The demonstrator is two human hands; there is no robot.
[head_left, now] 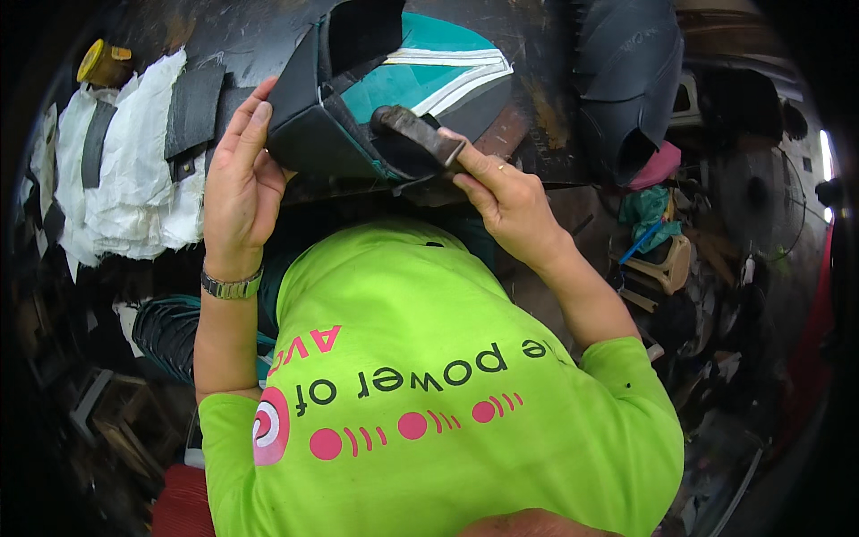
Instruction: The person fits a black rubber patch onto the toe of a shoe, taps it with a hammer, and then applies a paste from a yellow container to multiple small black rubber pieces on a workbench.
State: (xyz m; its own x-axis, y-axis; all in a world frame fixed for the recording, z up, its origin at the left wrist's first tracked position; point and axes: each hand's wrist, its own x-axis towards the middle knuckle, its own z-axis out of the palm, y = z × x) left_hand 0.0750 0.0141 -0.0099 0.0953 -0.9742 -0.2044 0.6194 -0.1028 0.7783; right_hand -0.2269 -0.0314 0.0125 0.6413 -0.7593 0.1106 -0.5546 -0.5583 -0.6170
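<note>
Against the near side of the black shoe upper (358, 107), the right hand's fingers (470, 166) are closed around the end of a dark, worn hand tool (416, 134), whose head lies on the upper's black side panel. The right hand (506, 201) wears a thin ring. To the left of the upper, the left hand (237, 179) lies with its fingers nearly straight, cupping the upper's heel end, thumb on the edge; a metal watch (231, 286) circles that wrist. The upper has teal panels with white stripes and rests on a dark workbench (537, 54). Left of the upper lies crumpled white sheet material (134, 179) with black strips (192, 112). Right of the upper stands another black shoe piece (626, 80).
</note>
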